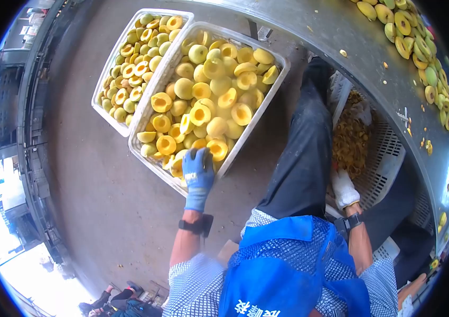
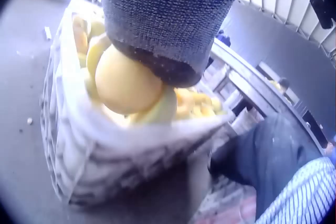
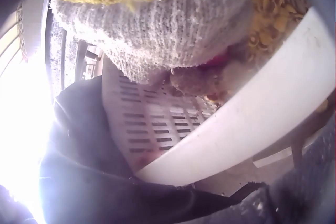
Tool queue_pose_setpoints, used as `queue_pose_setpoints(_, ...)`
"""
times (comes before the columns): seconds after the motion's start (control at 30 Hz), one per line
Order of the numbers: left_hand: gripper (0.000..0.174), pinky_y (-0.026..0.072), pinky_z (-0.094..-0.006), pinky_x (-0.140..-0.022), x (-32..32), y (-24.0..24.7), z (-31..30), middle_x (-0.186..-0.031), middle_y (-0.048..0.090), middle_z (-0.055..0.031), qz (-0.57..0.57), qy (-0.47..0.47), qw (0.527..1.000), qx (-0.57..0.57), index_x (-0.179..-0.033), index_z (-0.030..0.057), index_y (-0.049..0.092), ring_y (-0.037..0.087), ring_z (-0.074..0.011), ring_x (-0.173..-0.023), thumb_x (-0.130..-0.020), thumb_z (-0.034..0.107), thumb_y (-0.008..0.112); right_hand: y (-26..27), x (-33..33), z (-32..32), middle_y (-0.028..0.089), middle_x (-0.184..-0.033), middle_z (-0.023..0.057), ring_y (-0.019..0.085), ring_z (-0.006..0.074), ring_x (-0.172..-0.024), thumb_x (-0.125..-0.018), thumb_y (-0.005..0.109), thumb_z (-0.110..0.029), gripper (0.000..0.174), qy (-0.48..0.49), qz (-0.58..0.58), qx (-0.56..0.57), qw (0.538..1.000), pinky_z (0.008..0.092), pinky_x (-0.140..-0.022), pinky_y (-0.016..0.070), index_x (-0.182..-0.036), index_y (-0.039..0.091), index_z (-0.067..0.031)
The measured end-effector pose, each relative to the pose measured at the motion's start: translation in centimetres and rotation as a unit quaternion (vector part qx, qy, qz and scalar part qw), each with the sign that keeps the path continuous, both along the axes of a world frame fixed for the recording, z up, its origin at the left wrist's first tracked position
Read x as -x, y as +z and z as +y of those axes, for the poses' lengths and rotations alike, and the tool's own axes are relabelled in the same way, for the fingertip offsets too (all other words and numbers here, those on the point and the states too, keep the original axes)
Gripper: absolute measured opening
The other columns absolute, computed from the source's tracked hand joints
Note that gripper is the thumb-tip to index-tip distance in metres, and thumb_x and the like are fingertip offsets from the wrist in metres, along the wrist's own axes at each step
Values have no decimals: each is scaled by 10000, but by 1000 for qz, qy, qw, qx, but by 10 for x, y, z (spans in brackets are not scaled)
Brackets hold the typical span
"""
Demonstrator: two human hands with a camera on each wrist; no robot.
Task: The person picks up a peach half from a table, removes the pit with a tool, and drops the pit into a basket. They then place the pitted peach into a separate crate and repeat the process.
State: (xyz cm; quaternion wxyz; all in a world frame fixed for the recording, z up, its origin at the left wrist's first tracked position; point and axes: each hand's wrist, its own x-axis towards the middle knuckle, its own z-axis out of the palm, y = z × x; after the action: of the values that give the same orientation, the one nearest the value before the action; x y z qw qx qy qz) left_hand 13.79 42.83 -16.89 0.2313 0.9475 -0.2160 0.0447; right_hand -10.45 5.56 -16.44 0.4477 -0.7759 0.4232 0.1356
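In the head view my left hand (image 1: 198, 174), in a blue glove, reaches over the near rim of a white crate (image 1: 145, 158). Its fingers point down onto yellow peach halves (image 1: 199, 114). From the left wrist, the glove's dark palm side overlaps a pale yellow peach (image 2: 126, 82), and the fingertips are hidden. My right hand (image 1: 345, 189) wears a white knitted glove and hangs over a slotted crate (image 1: 388, 164) of brownish-yellow scraps (image 1: 350, 137). A bit of red (image 3: 215, 61) shows by its fingers; I cannot tell whether they hold it.
Another white crate (image 1: 100, 100) of peach halves stands against the first on the floor. A metal table (image 1: 362, 58) curves along the right, with more peach halves (image 1: 420, 47) and small bits on it. My leg (image 1: 301, 148) stretches between the crates. People sit at the lower left.
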Motion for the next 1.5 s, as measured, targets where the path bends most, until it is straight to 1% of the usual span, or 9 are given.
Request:
queue_pose_setpoints(0.23,537,244,-506,-1138,-7,47,-9,-1454,407,-220,75,-89,964,-239,-1333,132,537,357,-412,-1359,-897,435,614,-3,6,-6,566,-657,74,539,183,-549,-966,484,-474,489,-60,41,-58,996,333,-522,407,-992,598,1)
queue_pose_setpoints(0.37,562,201,-564,-1150,-21,22,58,-1552,250,-251,57,72,963,-255,-1340,119,559,281,-457,-1400,-893,457,599,-3,14,-8,603,-721,103,577,194,-622,-966,478,-471,519,5,45,33,998,340,-575,430,-1099,591,18)
queue_pose_setpoints(0.47,538,262,-579,-1121,-26,11,64,-1553,211,-286,91,24,973,-210,-1302,132,587,350,-460,-1367,-861,436,636,39,-20,0,637,-817,160,603,232,-706,-965,465,-468,555,-17,87,-2,996,363,-650,452,-1145,580,45)
queue_pose_setpoints(0.57,449,404,-530,-1016,-79,61,46,-1295,560,-214,161,42,949,-269,-1166,107,631,597,-363,-1119,-850,425,658,26,-7,-2,651,-901,202,617,270,-794,-963,467,-462,574,-35,111,-26,993,381,-731,462,-1154,572,69)
queue_pose_setpoints(0.7,516,425,-509,-987,-176,40,20,-1406,453,-267,-93,24,984,-151,-1334,136,536,492,-450,-1222,-903,408,620,44,-20,4,654,-937,213,624,284,-859,-963,465,-466,581,-61,130,-68,987,383,-786,461,-1160,570,70)
queue_pose_setpoints(0.93,399,450,-517,-910,-164,1,25,-1209,594,-159,-8,124,957,-260,-1194,153,603,560,-374,-1102,-919,441,580,38,-1,0,626,-1037,319,583,487,-1007,-977,428,-494,588,-45,106,29,993,432,-815,453,-1171,582,39)
queue_pose_setpoints(1.17,420,399,-574,-988,-173,-19,19,-1420,428,-257,32,185,950,-250,-1278,187,573,498,-434,-1212,-902,367,626,36,4,-7,619,-1063,333,559,495,-1061,-965,435,-486,587,-18,122,10,992,449,-857,454,-1148,595,49)
queue_pose_setpoints(1.37,531,411,-527,-984,-180,12,8,-1356,491,-266,-56,57,985,-151,-1339,125,530,514,-449,-1179,-888,382,644,3,11,-11,613,-1067,337,557,500,-1067,-951,445,-507,586,-47,107,-30,993,482,-884,446,-1116,596,35)
queue_pose_setpoints(1.5,493,422,-509,-989,-204,46,-121,-1354,494,-272,-154,-93,982,-64,-1329,162,542,510,-463,-1186,-891,364,647,1,2,-14,601,-1115,342,538,510,-1099,-957,418,-529,621,-27,107,-62,992,474,-912,442,-1162,585,33)
